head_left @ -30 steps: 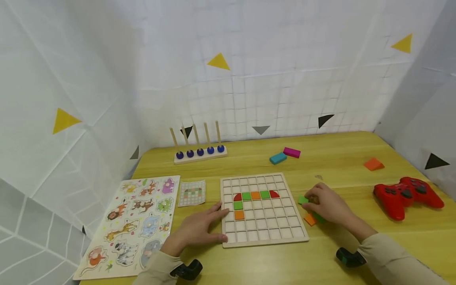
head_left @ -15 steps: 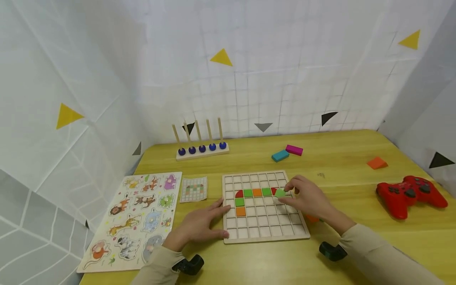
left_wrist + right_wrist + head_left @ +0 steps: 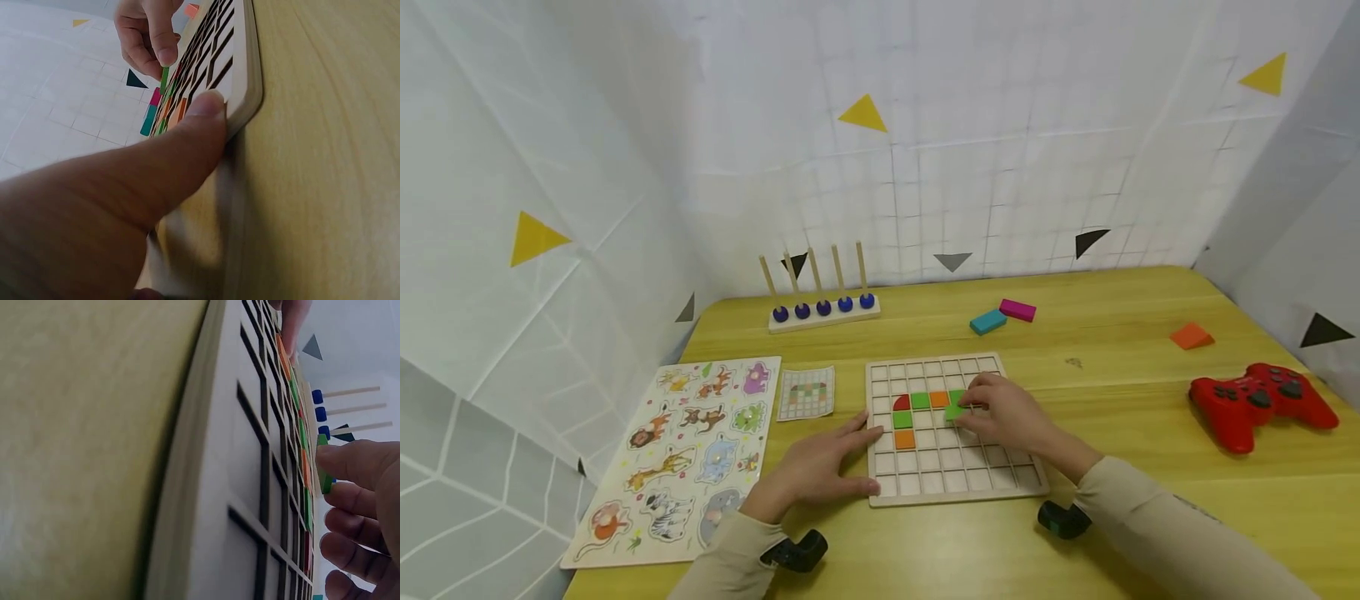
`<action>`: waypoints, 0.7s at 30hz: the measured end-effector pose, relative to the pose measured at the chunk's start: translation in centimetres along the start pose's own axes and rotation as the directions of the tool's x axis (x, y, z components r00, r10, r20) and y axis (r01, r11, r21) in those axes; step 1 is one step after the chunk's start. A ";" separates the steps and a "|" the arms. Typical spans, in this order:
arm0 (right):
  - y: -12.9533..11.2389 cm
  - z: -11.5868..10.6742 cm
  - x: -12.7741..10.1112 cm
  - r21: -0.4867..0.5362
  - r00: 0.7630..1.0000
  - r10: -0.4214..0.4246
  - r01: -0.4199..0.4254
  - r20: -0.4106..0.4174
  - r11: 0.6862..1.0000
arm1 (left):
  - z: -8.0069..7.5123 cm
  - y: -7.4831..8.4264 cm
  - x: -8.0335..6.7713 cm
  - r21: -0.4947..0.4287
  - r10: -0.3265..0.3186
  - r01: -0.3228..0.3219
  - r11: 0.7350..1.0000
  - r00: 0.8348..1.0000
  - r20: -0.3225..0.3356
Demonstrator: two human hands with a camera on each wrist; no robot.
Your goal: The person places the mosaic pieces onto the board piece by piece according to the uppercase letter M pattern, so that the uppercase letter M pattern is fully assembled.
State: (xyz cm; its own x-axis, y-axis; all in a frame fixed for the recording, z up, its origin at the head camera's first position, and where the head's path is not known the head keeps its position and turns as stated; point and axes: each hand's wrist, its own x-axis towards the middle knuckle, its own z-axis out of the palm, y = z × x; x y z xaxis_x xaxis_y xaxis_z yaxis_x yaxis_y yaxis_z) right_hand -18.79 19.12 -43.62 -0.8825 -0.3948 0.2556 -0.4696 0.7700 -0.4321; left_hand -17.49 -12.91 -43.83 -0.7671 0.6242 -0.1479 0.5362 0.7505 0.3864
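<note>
A wooden grid board (image 3: 958,498) lies on the table in front of me. Red, green and orange tiles fill part of one row and the left column beneath it; an orange tile (image 3: 905,439) is the lowest. My left hand (image 3: 816,475) rests at the board's left edge, its thumb touching the rim in the left wrist view. My right hand (image 3: 1015,421) pinches a green square tile (image 3: 324,464) between thumb and index finger. It holds this tile over the grid, just below the placed row, and covers the row's right end.
A small printed pattern card (image 3: 806,393) and an animal puzzle board (image 3: 700,462) lie to the left. Behind stand a peg rack (image 3: 823,317) with blue beads and teal (image 3: 988,322) and magenta (image 3: 1018,310) blocks. Rightward are an orange wedge (image 3: 1192,337) and a red game controller (image 3: 1262,406).
My right hand has picked up a green tile from the table right of the board and carried it left over the grid. The left hand has stayed at the board's edge.
</note>
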 end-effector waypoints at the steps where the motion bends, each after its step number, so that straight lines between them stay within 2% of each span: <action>1: 0.0 0.1 0.0 0.002 1.000 0.000 0.000 0.004 1.000 | 0.0 0.0 0.0 -0.002 -0.001 0.001 1.000 1.000 0.002; 9: -0.2 0.8 0.2 -0.028 1.000 -0.007 0.007 0.012 1.000 | -0.1 0.2 0.0 0.000 0.000 0.000 1.000 1.000 0.002; 21: -0.7 1.2 0.4 -0.003 1.000 0.025 -0.025 0.008 1.000 | -0.2 0.3 -0.1 0.005 0.003 -0.003 1.000 1.000 -0.001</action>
State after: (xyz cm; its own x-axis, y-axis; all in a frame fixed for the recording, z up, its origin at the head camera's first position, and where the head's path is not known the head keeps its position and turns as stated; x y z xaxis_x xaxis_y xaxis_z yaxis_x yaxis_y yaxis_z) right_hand -18.88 17.81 -44.28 -0.8943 -0.3790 0.2378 -0.4470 0.7811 -0.4360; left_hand -17.34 -12.79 -43.58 -0.7658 0.6264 -0.1453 0.5404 0.7494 0.3825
